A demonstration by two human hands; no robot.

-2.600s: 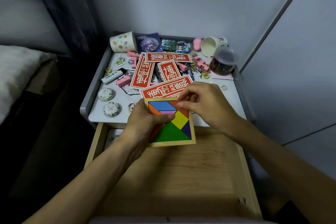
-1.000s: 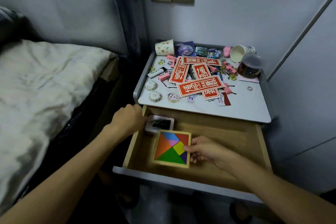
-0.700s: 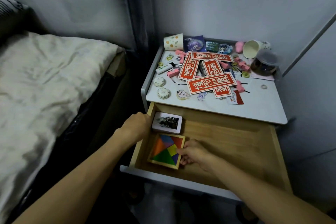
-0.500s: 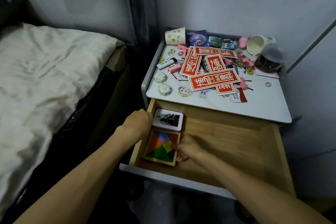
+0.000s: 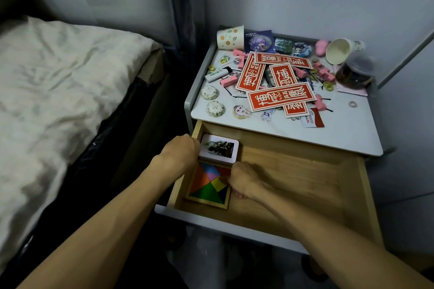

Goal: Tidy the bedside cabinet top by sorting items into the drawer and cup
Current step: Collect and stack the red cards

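The wooden drawer (image 5: 305, 178) is pulled out below the cluttered cabinet top (image 5: 340, 129). A colourful tangram puzzle (image 5: 206, 185) in a wooden frame lies flat in the drawer's front left corner. My right hand (image 5: 246, 178) is curled over the puzzle's right edge and touches it. My left hand (image 5: 180, 155) is closed over the drawer's left wall, beside a white card box (image 5: 219, 150) at the drawer's back left. A paper cup (image 5: 230, 37) stands upright at the top's back left. A second cup (image 5: 340, 50) lies tipped over at the back right.
Several red cards (image 5: 280, 97), pink clips, a lighter (image 5: 217, 74), badges and round tins litter the top. A clear jar (image 5: 355, 74) leans at the right. A bed (image 5: 58, 89) lies close on the left, and walls stand behind and to the right.
The tangram puzzle went from above the cabinet's front edge down into the drawer, then my right hand slid it left into the front corner. My left hand stayed on the drawer's left wall.
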